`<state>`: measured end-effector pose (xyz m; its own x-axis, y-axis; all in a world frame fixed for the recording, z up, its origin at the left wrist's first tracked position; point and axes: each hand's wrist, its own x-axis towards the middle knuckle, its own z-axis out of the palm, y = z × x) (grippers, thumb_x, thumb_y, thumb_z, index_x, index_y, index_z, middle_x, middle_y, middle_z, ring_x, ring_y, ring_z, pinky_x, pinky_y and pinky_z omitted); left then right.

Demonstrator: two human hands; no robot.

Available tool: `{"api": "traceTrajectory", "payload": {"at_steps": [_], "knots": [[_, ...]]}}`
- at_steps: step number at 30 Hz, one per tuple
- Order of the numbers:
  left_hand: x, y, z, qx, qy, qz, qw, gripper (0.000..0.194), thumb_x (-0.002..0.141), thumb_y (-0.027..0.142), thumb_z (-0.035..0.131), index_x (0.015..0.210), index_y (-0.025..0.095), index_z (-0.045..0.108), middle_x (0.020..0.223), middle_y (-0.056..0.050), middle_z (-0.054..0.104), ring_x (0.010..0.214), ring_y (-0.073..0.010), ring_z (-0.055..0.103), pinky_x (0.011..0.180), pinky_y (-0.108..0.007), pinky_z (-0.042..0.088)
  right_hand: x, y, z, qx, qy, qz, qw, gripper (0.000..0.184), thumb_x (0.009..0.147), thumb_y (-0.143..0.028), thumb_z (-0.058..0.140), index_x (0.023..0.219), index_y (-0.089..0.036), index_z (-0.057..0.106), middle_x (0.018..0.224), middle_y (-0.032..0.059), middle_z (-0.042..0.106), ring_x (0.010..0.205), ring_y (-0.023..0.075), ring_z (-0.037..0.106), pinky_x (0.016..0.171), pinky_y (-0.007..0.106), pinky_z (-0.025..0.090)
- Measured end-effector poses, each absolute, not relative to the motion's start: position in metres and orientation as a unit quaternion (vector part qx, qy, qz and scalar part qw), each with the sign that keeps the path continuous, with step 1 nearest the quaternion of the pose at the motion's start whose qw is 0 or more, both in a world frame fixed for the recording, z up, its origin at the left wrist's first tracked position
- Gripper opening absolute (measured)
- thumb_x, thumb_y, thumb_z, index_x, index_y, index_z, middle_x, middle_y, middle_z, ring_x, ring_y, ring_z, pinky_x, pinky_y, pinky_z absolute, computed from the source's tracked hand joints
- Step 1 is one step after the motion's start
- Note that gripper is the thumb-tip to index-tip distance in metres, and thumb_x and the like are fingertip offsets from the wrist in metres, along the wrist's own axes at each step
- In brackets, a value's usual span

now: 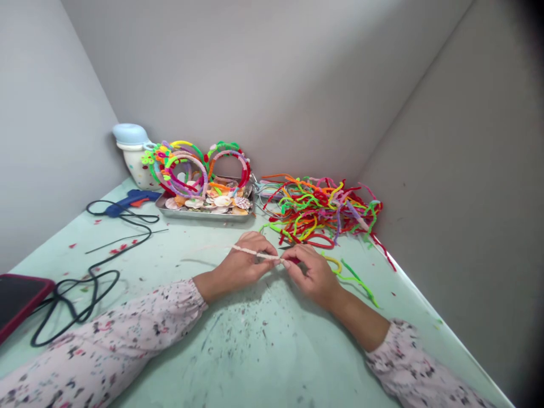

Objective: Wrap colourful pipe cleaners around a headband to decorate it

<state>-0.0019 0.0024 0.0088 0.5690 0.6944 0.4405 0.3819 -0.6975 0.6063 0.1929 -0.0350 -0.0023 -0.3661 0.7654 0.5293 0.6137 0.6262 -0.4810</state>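
A pale pink pipe cleaner (246, 250) runs across the back of my left hand (245, 262) to the fingertips, its far end trailing off blurred to the left. My left thumb and forefinger pinch it near its right end. Right beside them, my right hand (312, 273) pinches the tip of the same pipe cleaner between thumb and forefinger. Both hands meet above the middle of the table. Dark pointed blades (287, 246) show just behind my right hand; the rest of that tool is hidden.
Behind lie a heap of coloured pipe cleaners (314, 207), a metal tray (204, 215) of shells and pipe-cleaner-wrapped headbands (187, 170), and a white cup (138, 161) with a blue lid. Leftward are a blue glue gun (127, 203), black cord (96, 277) and a phone (21, 300).
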Motion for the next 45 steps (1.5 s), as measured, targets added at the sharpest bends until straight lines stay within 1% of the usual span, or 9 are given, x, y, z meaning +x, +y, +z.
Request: {"api": "traceTrajectory", "payload": {"at_steps": [4, 10, 14, 21, 28, 34, 38, 40, 45], "knots": [[0.001, 0.001, 0.004, 0.844, 0.333, 0.351, 0.233, 0.017, 0.081, 0.032, 0.059, 0.074, 0.018, 0.065, 0.075, -0.002, 0.062, 0.080, -0.0163, 0.053, 0.079, -0.029, 0.037, 0.191, -0.034, -0.006, -0.409, -0.834, 0.103, 0.356, 0.009, 0.085, -0.020, 0.051, 0.089, -0.019, 0.059, 0.076, 0.0030, 0.061, 0.073, 0.0167, 0.053, 0.072, 0.031, 0.038], [0.002, 0.002, 0.004, 0.831, 0.349, 0.340, 0.268, 0.014, 0.080, 0.024, 0.058, 0.069, 0.017, 0.064, 0.073, -0.001, 0.063, 0.080, -0.0165, 0.054, 0.080, -0.029, 0.037, 0.189, -0.032, -0.012, -0.404, -0.841, 0.098, 0.346, 0.009, 0.085, -0.019, 0.050, 0.082, -0.019, 0.059, 0.071, 0.0026, 0.061, 0.069, 0.0164, 0.053, 0.070, 0.032, 0.037], [0.002, 0.003, 0.003, 0.824, 0.360, 0.339, 0.277, 0.015, 0.079, 0.025, 0.058, 0.068, 0.017, 0.066, 0.071, -0.001, 0.063, 0.078, -0.0169, 0.054, 0.078, -0.030, 0.037, 0.190, -0.032, -0.013, -0.400, -0.842, 0.101, 0.348, 0.011, 0.086, -0.020, 0.050, 0.081, -0.019, 0.059, 0.070, 0.0025, 0.060, 0.068, 0.0160, 0.052, 0.069, 0.032, 0.037], [0.003, 0.002, -0.001, 0.824, 0.354, 0.352, 0.268, 0.014, 0.079, 0.029, 0.059, 0.075, 0.018, 0.069, 0.078, -0.003, 0.067, 0.083, -0.0188, 0.055, 0.083, -0.033, 0.038, 0.192, -0.031, -0.012, -0.415, -0.832, 0.109, 0.351, 0.011, 0.086, -0.021, 0.050, 0.082, -0.020, 0.060, 0.070, 0.0019, 0.060, 0.066, 0.0156, 0.051, 0.068, 0.031, 0.037], [0.003, 0.000, 0.002, 0.818, 0.356, 0.353, 0.281, 0.014, 0.080, 0.026, 0.058, 0.074, 0.018, 0.067, 0.077, -0.002, 0.067, 0.081, -0.0171, 0.058, 0.079, -0.029, 0.041, 0.191, -0.031, -0.013, -0.407, -0.835, 0.107, 0.356, 0.008, 0.083, -0.021, 0.053, 0.084, -0.020, 0.061, 0.071, 0.0019, 0.061, 0.067, 0.0159, 0.053, 0.069, 0.031, 0.037], [0.003, -0.004, 0.003, 0.811, 0.359, 0.361, 0.289, 0.013, 0.080, 0.027, 0.058, 0.082, 0.018, 0.068, 0.084, -0.004, 0.067, 0.085, -0.0175, 0.059, 0.079, -0.028, 0.043, 0.191, -0.031, -0.011, -0.421, -0.821, 0.102, 0.371, 0.009, 0.082, -0.021, 0.053, 0.082, -0.020, 0.062, 0.067, 0.0013, 0.059, 0.064, 0.0154, 0.051, 0.069, 0.031, 0.037], [0.003, -0.004, 0.003, 0.805, 0.355, 0.363, 0.308, 0.016, 0.082, 0.027, 0.056, 0.080, 0.018, 0.068, 0.083, -0.004, 0.067, 0.085, -0.0174, 0.059, 0.079, -0.028, 0.044, 0.192, -0.031, -0.010, -0.421, -0.822, 0.105, 0.369, 0.009, 0.082, -0.021, 0.053, 0.081, -0.020, 0.062, 0.067, 0.0013, 0.059, 0.064, 0.0155, 0.050, 0.069, 0.031, 0.037], [0.004, -0.004, 0.003, 0.800, 0.357, 0.363, 0.318, 0.017, 0.082, 0.027, 0.055, 0.078, 0.018, 0.068, 0.081, -0.003, 0.066, 0.083, -0.0167, 0.059, 0.077, -0.027, 0.043, 0.192, -0.031, -0.010, -0.417, -0.825, 0.111, 0.364, 0.009, 0.083, -0.021, 0.053, 0.080, -0.020, 0.061, 0.067, 0.0012, 0.058, 0.066, 0.0156, 0.051, 0.069, 0.031, 0.038], [0.005, -0.002, 0.001, 0.793, 0.362, 0.346, 0.348, 0.020, 0.081, 0.027, 0.055, 0.071, 0.015, 0.068, 0.071, -0.002, 0.064, 0.069, -0.0138, 0.057, 0.062, -0.023, 0.041, 0.192, -0.031, -0.010, -0.410, -0.833, 0.116, 0.353, 0.008, 0.083, -0.019, 0.053, 0.080, -0.019, 0.060, 0.067, 0.0006, 0.056, 0.067, 0.0157, 0.051, 0.070, 0.032, 0.038]]}}
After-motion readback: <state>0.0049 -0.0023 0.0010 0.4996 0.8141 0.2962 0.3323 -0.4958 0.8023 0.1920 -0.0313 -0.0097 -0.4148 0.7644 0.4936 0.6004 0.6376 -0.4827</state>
